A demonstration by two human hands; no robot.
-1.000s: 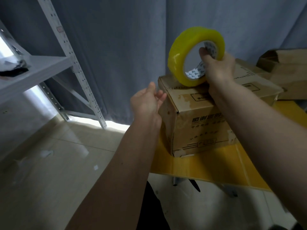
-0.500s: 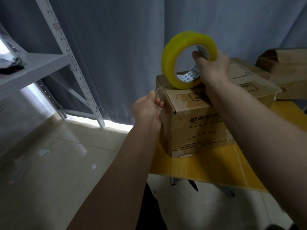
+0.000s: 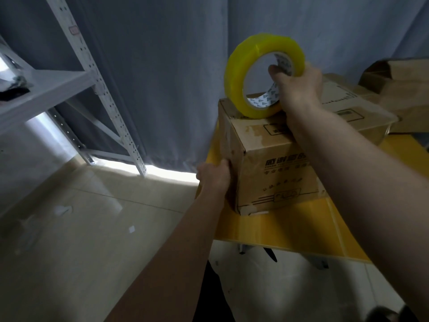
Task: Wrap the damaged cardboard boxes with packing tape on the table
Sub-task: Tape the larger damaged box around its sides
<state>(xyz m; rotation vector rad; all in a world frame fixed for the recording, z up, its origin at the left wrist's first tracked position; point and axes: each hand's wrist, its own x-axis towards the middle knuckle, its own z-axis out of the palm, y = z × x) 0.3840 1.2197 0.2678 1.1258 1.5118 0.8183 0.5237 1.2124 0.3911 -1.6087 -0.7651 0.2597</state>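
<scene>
A worn cardboard box (image 3: 274,168) with printed characters stands on the yellow table (image 3: 278,226) at its left end. My right hand (image 3: 298,83) grips a large yellow roll of packing tape (image 3: 236,63), with fingers through its core, and holds it upright on the box's top left corner. My left hand (image 3: 214,176) presses flat against the box's left side, low down; its fingertips are hidden against the cardboard. I cannot tell whether a tape strip runs down that side.
A second brown box (image 3: 399,77) sits behind on the right. A grey metal shelf rack (image 3: 92,73) stands to the left, before a grey curtain (image 3: 162,66). Pale floor tiles (image 3: 81,228) lie beyond the table's left edge.
My left hand has slid down from the box's upper left corner to low on its left side. The tape roll has stayed on the top corner.
</scene>
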